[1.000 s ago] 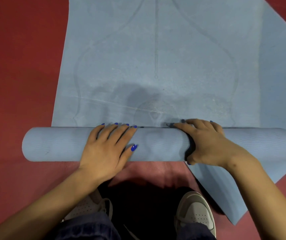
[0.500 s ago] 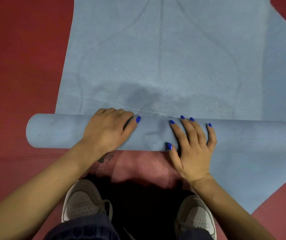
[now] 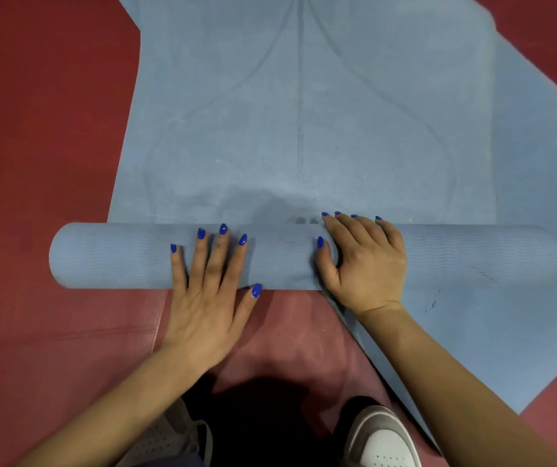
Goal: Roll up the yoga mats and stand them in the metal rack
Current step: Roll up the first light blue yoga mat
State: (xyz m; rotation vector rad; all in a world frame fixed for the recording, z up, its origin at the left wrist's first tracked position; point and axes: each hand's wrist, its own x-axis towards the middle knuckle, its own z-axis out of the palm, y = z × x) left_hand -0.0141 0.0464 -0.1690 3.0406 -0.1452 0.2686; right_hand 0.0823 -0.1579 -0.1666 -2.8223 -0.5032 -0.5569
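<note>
A light blue yoga mat (image 3: pixel 304 112) lies flat on the red floor, stretching away from me. Its near end is wound into a thick roll (image 3: pixel 112 256) that lies crosswise in front of me. My left hand (image 3: pixel 208 291) presses flat on the roll's near side, left of centre, fingers straight and spread. My right hand (image 3: pixel 366 261) sits on the roll right of centre, fingers curled over its top to the far edge, thumb on the near face. The metal rack is out of view.
A second blue mat (image 3: pixel 540 230) lies askew under the first, sticking out at the right and near right (image 3: pixel 472 358). Red floor (image 3: pixel 41 129) surrounds both. My shoes, left (image 3: pixel 169 436) and right (image 3: pixel 380 439), stand just behind the roll.
The roll has advanced along the mat. My left hand went from curled over the roll to flat on it; my right hand went from flat to curled over the top.
</note>
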